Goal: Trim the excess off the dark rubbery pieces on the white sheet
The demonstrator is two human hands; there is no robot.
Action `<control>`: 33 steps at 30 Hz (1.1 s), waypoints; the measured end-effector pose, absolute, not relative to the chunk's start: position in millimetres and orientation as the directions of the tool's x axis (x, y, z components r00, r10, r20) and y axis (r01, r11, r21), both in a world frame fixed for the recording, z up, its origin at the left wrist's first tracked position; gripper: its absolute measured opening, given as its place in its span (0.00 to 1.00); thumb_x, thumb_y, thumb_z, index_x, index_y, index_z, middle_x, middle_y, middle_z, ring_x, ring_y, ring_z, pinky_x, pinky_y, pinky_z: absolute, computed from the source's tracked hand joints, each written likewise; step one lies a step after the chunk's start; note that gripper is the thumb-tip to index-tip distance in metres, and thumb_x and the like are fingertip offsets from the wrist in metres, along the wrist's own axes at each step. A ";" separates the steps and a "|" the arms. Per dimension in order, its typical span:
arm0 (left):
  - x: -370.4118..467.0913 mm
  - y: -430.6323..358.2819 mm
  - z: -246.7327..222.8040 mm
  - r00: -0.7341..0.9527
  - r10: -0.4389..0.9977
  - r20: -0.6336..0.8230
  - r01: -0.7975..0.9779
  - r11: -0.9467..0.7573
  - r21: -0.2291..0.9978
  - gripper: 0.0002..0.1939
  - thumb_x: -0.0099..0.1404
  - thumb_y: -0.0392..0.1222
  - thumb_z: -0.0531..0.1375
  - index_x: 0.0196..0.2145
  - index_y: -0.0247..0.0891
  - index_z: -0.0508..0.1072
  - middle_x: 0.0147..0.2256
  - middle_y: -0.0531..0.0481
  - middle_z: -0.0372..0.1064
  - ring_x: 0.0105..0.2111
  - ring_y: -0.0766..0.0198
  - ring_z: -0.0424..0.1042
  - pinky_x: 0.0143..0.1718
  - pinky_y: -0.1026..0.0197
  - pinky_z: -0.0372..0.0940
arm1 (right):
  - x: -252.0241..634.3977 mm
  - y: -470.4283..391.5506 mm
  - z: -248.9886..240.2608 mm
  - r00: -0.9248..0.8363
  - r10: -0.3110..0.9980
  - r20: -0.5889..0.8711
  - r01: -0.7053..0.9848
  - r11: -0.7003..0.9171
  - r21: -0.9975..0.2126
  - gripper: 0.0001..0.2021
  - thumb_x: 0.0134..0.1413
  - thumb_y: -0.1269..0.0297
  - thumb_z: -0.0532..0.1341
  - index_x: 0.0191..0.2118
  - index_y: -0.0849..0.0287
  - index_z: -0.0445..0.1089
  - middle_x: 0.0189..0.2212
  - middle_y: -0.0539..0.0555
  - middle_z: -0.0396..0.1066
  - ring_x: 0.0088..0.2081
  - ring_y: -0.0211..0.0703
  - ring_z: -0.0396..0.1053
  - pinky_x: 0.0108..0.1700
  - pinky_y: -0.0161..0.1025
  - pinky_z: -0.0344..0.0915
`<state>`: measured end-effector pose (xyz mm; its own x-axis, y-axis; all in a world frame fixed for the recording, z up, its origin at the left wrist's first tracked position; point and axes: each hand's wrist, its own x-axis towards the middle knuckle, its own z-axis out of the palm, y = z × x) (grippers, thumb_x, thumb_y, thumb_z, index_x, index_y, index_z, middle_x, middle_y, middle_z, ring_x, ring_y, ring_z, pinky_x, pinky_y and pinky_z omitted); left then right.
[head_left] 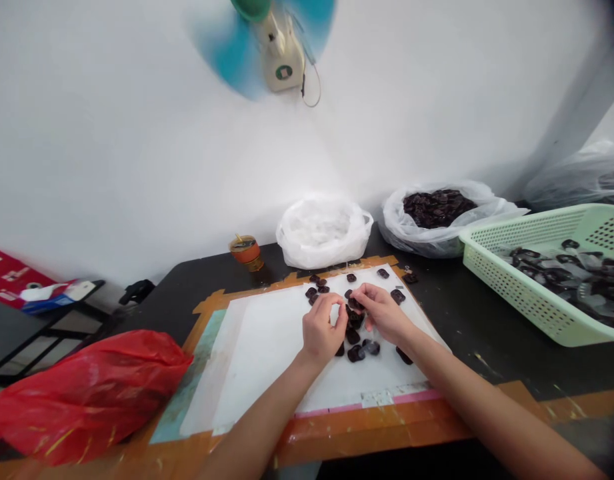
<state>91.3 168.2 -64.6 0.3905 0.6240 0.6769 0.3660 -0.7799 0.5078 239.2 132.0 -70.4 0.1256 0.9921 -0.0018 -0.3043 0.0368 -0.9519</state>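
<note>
Dark brown pieces (355, 353), rounded-square and glossy, lie scattered over the right part of the white sheet (271, 340) in the head view! Several show small openings, and they crowd thickest just below the hands, some overlapping; a translucent bit (371, 347) sits beside one. Right hand (381, 312) now, fingertips pinching a single dark piece (354, 304) above the cluster. Left hand (321, 331) close by, thumb and forefinger meeting in a ring; whether they grip anything, I cannot tell. More dark pieces fill the white plastic bag (417, 243) behind, and the pale-green basket (531, 300) at right!
</note>
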 end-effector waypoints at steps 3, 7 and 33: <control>92.0 163.6 -64.1 0.444 0.629 0.638 0.350 -0.777 0.523 0.08 0.61 0.37 0.57 0.39 0.40 0.72 0.41 0.44 0.70 0.29 0.65 0.69 0.28 0.65 0.63 | 233.9 131.7 -72.5 0.180 0.984 0.015 -0.204 0.052 -0.978 0.19 0.50 0.46 0.62 0.30 0.58 0.60 0.21 0.45 0.58 0.17 0.32 0.58 0.12 0.29 0.58; 95.5 158.3 -65.9 0.414 0.652 0.635 0.396 -0.757 0.520 0.06 0.62 0.39 0.58 0.35 0.40 0.75 0.42 0.44 0.68 0.29 0.66 0.70 0.25 0.66 0.62 | 226.8 129.2 -74.7 0.222 0.974 0.051 -0.062 0.066 -0.996 0.18 0.54 0.45 0.58 0.31 0.56 0.57 0.21 0.45 0.62 0.14 0.35 0.62 0.11 0.31 0.58; 89.6 179.9 -63.1 0.272 0.699 0.661 0.426 -0.704 0.569 0.03 0.59 0.33 0.57 0.32 0.38 0.68 0.31 0.52 0.69 0.22 0.71 0.63 0.26 0.67 0.60 | 238.1 121.6 -56.6 -0.118 0.993 -0.002 -0.206 -0.026 -0.978 0.21 0.58 0.50 0.54 0.54 0.52 0.64 0.36 0.55 0.63 0.39 0.47 0.70 0.16 0.31 0.70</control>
